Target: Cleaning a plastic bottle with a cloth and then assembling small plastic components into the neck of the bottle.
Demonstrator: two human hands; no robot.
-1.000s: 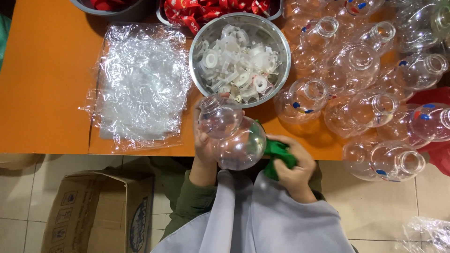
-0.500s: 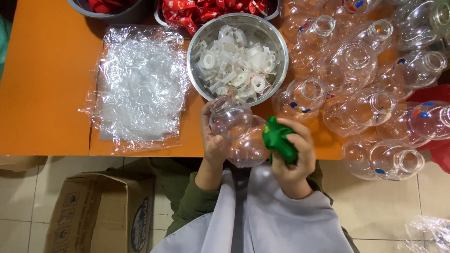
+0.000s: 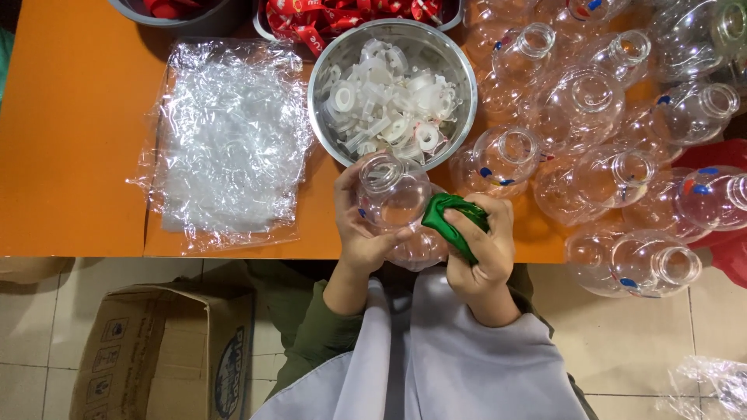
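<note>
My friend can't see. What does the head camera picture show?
A person's left hand holds a clear round plastic bottle while the right hand presses a green cloth against it. Behind, on an orange table, sit a metal bowl of white rings, crinkly plastic bags and many clear bottles.

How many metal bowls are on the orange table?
3: a bowl of white plastic rings at centre, and two bowls cut off by the top edge, one left and one holding red pieces.

Green cloth (image 3: 453, 222) in right hand (image 3: 481, 247), now against the clear bottle (image 3: 397, 204).
</note>
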